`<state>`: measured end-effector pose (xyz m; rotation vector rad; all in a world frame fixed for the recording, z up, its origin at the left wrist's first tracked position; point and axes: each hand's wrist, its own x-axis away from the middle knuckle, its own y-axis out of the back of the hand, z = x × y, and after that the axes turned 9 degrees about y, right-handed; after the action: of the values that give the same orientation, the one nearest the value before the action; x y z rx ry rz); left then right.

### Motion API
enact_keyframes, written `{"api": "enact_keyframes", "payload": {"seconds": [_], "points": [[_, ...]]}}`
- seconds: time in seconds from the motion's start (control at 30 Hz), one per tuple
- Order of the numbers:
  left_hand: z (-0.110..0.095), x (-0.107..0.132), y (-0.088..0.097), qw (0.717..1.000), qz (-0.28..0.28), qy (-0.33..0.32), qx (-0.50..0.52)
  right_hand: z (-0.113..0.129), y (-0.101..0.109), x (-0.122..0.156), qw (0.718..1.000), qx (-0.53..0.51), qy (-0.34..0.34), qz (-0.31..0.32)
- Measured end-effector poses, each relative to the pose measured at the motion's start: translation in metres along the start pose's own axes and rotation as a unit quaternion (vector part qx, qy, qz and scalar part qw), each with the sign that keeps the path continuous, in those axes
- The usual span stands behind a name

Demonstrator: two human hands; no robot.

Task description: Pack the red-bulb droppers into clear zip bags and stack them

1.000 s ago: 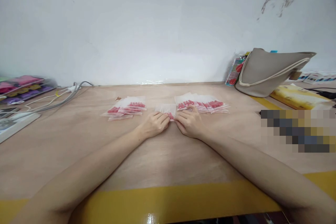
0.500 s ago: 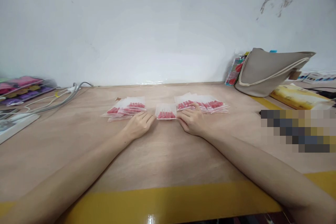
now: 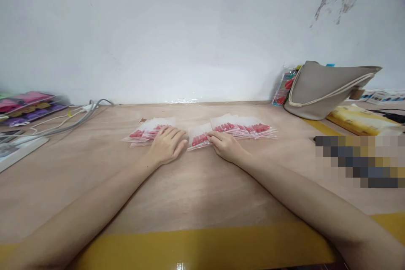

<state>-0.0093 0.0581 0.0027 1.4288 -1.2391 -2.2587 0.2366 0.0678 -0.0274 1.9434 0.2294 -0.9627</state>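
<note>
A small clear plastic bag (image 3: pixel 200 136) with several red pieces in it lies tilted on the table between my hands. The fingers of my right hand (image 3: pixel 226 145) are closed on its right edge. My left hand (image 3: pixel 167 143) rests open, thumb apart, over the near right side of the left pile of similar bags (image 3: pixel 142 134), partly hiding it. Just behind my right hand spreads another pile of bags with red pieces (image 3: pixel 242 126), overlapping one another. What the red pieces are is too small to tell.
White and grey cables (image 3: pixel 79 118) and a white tray-like object (image 3: pixel 23 152) lie at the left, near packs of coloured items (image 3: pixel 31 107). A grey bag (image 3: pixel 325 90) and a yellow packet (image 3: pixel 363 120) stand at the right. Yellow tape (image 3: pixel 202 249) marks the table's front edge.
The middle bag has turned so its left end is nearer me. My right hand has shifted left onto its edge. My left hand has moved left, off the bag, and its thumb has spread.
</note>
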Motion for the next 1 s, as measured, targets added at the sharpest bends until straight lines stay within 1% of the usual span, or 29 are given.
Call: {"api": "enact_keyframes", "payload": {"seconds": [0.07,0.13,0.2,0.27,0.37,0.47,0.53,0.63,0.7,0.77,0.93,1.0], "points": [[0.01,-0.003,-0.001,0.998,0.008,0.046,-0.036,-0.008,-0.004,-0.008,0.999,0.03,0.01,-0.011],[0.021,-0.004,-0.002,0.994,0.023,0.077,-0.073,-0.017,-0.006,-0.015,0.999,0.049,-0.001,-0.015],[0.029,-0.003,-0.002,0.989,0.046,0.093,-0.101,-0.027,-0.007,-0.019,0.998,0.058,-0.024,-0.012],[0.035,-0.002,0.0,0.986,0.077,0.101,-0.109,-0.034,-0.005,-0.018,0.996,0.064,-0.055,0.006],[0.039,-0.001,0.0,0.985,0.106,0.108,-0.086,-0.039,0.0,-0.009,0.989,0.076,-0.105,0.066],[0.041,-0.002,-0.004,0.987,0.094,0.12,-0.043,-0.039,0.008,0.002,0.981,0.079,-0.126,0.122],[0.043,-0.003,-0.008,0.989,0.085,0.122,-0.019,-0.038,0.011,0.008,0.98,0.072,-0.125,0.134],[0.045,-0.004,-0.015,0.991,0.083,0.108,0.008,-0.04,0.014,0.016,0.981,0.067,-0.128,0.129],[0.04,-0.003,-0.02,0.992,0.081,0.093,0.033,-0.042,0.015,0.021,0.981,0.07,-0.134,0.122],[0.028,-0.004,-0.025,0.992,0.079,0.075,0.059,-0.046,0.016,0.027,0.981,0.074,-0.139,0.116],[-0.026,-0.013,-0.037,0.989,0.069,0.056,0.115,-0.048,0.023,0.038,0.978,0.079,-0.158,0.107],[-0.041,-0.018,-0.037,0.988,0.064,0.056,0.127,-0.046,0.027,0.038,0.978,0.083,-0.159,0.103]]}}
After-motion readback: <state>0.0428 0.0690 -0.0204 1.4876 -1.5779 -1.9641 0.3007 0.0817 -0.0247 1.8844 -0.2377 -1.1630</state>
